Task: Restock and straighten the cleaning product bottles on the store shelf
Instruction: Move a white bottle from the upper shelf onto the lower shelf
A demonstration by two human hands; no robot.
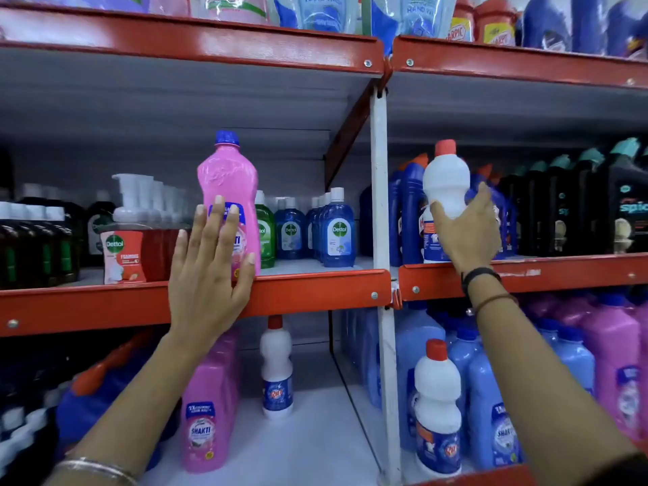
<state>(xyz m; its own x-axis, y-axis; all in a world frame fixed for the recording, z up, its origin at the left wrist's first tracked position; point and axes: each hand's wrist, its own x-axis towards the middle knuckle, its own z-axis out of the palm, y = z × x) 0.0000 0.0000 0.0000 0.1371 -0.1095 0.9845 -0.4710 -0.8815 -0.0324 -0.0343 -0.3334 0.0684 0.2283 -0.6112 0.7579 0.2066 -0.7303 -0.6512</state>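
The left hand [207, 268] lay flat and open against the pink bottle [229, 201] at the shelf's front edge [315, 289]; the right hand [468, 233] gripped the white bottle [445, 180] at its waist. Both bottles looked rigid, smooth and probably heavy.

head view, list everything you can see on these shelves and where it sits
tall pink plastic bottle with blue cap: one, middle shelf, left bay, front edge
white plastic bottle with red cap: one, middle shelf, right bay
blue Dettol bottles with white caps: several, middle shelf, right of the pink bottle
green Dettol bottle: one seen, behind the pink bottle
red Dettol pump bottles: a row, middle shelf, left
black bottles with teal caps: a row, middle shelf, far right
white Rin bottles with red caps: two, bottom shelf
pink Shakti bottles: several, bottom shelf
light blue bottles: several, bottom shelf, right bay
hand wash refill pouches: several, top shelf
orange metal shelf rails: three levels
left hand: flat, open against the pink bottle
right hand: gripping the white bottle
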